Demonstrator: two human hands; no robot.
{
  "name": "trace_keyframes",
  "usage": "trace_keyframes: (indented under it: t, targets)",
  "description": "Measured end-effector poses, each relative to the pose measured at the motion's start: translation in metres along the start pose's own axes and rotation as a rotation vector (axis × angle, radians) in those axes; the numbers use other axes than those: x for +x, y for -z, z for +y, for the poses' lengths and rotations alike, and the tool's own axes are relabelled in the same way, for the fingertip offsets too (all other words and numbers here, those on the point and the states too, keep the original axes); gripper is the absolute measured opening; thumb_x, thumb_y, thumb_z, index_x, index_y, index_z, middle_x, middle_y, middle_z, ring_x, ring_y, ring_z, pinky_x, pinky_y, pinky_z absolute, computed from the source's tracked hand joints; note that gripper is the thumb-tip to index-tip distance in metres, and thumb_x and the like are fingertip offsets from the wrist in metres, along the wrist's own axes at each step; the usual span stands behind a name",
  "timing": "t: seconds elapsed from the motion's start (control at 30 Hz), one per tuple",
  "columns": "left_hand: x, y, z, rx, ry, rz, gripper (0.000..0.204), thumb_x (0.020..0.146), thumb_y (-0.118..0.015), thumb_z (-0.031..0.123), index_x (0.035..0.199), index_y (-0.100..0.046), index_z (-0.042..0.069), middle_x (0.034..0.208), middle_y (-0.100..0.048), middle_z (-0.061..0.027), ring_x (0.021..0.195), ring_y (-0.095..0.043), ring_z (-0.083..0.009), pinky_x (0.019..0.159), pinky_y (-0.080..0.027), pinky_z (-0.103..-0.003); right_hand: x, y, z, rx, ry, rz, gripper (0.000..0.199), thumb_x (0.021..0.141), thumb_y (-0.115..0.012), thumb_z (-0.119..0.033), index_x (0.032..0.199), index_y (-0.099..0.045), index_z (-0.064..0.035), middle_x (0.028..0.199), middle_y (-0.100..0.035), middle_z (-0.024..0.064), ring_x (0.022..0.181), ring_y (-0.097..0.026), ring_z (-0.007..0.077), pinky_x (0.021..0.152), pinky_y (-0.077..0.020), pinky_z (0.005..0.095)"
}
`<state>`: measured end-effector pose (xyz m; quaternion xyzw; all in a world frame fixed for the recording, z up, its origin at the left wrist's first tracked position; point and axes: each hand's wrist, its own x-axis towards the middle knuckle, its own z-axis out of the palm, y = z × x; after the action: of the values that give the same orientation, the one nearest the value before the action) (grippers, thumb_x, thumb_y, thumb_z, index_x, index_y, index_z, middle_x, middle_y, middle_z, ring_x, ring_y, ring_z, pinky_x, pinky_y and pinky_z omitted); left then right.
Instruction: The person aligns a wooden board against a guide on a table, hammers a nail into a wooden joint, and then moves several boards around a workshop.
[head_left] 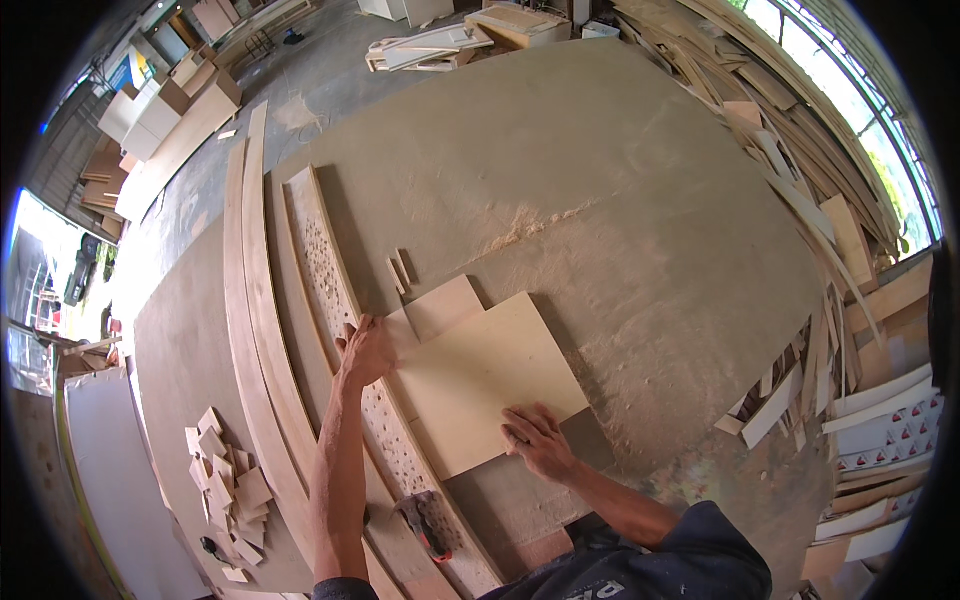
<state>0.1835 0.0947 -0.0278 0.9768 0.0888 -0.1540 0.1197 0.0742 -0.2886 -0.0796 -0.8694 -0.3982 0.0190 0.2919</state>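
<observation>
Head view, workshop bench. A pale square panel lies flat on the large brown board, near the near edge. A smaller panel sits under its far-left corner, partly covered.

Left hand: at the panel's left corner, fingers curled, resting on the panel edge and on the perforated strip. Whether it grips the edge or only presses, cannot tell.

Right hand: palm down, fingers spread flat on the panel's near edge, holding nothing.

The perforated strip runs from far to near along the left of the panel. Left of it, long curved wood strips lie side by side.

Two short sticks lie just beyond the smaller panel. A line of sawdust is farther on.

A red-and-black tool lies on the strip between the forearms. Small offcuts are piled near left. Stacked slats crowd the right side.
</observation>
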Motion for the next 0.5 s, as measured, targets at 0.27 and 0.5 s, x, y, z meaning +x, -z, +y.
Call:
trace_keyframes:
  t: [0.27, 0.5]
  targets:
    - [0.018, -0.019, -0.04, -0.041, -0.032, 0.025, 0.096, 0.052, -0.094, 0.037, 0.132, -0.048, 0.01, 0.131, -0.044, -0.0077, 0.124, -0.039, -0.0357, 0.096, -0.034, -0.055, 0.009, -0.011, 0.004, -0.02, 0.065, 0.06, 0.046, 0.085, -0.066, -0.011, 0.131, -0.061, -0.0098, 0.15, -0.045, 0.0072, 0.142, -0.038, 0.023, 0.12, -0.0231, 0.0498]
    - [-0.033, -0.026, 0.022, 0.04, 0.049, -0.06, 0.093, 0.047, -0.094, 0.039, 0.127, -0.055, 0.012, 0.126, -0.045, -0.0066, 0.111, -0.041, -0.0343, 0.091, -0.034, -0.053, -0.054, 0.002, -0.01, 0.007, -0.022, -0.046, 0.047, 0.086, -0.064, -0.012, 0.133, -0.059, -0.0107, 0.15, -0.044, 0.0069, 0.142, -0.038, 0.0236, 0.12, -0.0223, 0.0496]
